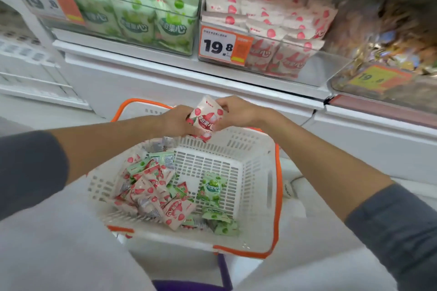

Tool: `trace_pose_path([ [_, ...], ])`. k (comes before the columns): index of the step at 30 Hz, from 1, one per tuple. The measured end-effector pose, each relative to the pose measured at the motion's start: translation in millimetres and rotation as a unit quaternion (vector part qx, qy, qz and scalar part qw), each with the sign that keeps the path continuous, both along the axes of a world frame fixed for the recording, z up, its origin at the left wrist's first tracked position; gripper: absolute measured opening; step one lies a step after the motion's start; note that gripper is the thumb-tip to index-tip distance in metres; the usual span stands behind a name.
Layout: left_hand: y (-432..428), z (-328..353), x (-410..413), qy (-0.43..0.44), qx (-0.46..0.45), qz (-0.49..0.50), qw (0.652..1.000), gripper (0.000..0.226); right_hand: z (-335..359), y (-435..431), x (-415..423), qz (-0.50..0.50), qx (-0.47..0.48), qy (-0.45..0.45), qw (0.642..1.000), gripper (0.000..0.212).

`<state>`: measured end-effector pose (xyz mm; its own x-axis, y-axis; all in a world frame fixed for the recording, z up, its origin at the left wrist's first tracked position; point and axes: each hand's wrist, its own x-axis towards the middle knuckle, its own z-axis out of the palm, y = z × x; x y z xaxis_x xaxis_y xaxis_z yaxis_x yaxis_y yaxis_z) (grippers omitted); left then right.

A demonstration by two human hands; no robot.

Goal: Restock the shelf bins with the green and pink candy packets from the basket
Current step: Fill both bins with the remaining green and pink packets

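Note:
Both hands hold pink candy packets [206, 117] above the far edge of the white basket [255, 186]. My left hand [177, 121] grips them from the left and below, my right hand [236, 111] pinches the top packet's right edge. In the basket lie several pink packets [151, 192] heaped at the left and green packets [212, 188] at the right. On the shelf above, the green bin [142, 19] and the pink bin [272, 30] are both well filled.
The basket has orange handles [277, 196] and rests on my lap. Orange price tags reading 19.8 [224, 45] hang on the bins. A bin of brown wrapped sweets [387, 38] stands at the right. White shelf ledge [165, 64] runs under the bins.

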<state>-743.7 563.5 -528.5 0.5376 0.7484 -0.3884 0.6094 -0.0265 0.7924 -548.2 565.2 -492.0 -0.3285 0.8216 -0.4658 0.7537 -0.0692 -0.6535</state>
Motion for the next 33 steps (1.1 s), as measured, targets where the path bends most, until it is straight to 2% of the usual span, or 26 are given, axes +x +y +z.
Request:
trace_pose_path([
  [4,2,50,28,-0.017,0.04,-0.019,0.999,0.039,66,1,18,0.013,0.064,-0.065,0.996,0.018],
  [7,6,78,47,-0.026,0.101,-0.002,0.995,0.039,113,1,25,0.054,0.081,-0.118,0.988,0.018],
  [10,12,106,68,-0.047,0.184,0.004,0.982,0.037,153,2,35,0.078,0.143,-0.183,0.97,0.025],
  [12,21,125,85,-0.04,0.246,-0.003,0.968,0.05,177,4,50,0.073,0.188,-0.23,0.952,0.031],
  [15,41,149,113,-0.011,0.333,-0.036,0.942,0.089,211,9,86,0.049,0.26,-0.301,0.916,0.028],
  [16,49,154,121,0.013,0.363,-0.039,0.931,0.09,221,12,101,0.04,0.283,-0.317,0.904,0.026],
  [18,69,161,135,0.056,0.419,-0.036,0.906,0.071,231,23,133,0.017,0.321,-0.331,0.887,0.016],
  [20,90,160,149,0.083,0.449,-0.05,0.888,0.052,230,37,157,-0.012,0.342,-0.355,0.87,0.023],
  [21,99,158,155,0.1,0.457,-0.07,0.881,0.049,226,47,166,-0.028,0.347,-0.37,0.861,0.028],
  [23,115,151,166,0.152,0.446,-0.122,0.874,0.052,215,67,178,-0.046,0.346,-0.404,0.845,0.038],
  [25,125,143,171,0.199,0.413,-0.151,0.876,0.055,206,87,184,-0.045,0.331,-0.435,0.836,0.039],
  [27,130,136,170,0.206,0.401,-0.153,0.879,0.056,200,104,183,-0.036,0.302,-0.466,0.831,0.029],
  [33,131,126,160,0.187,0.433,-0.152,0.869,0.061,190,128,176,0.023,0.222,-0.526,0.821,0.023],
])
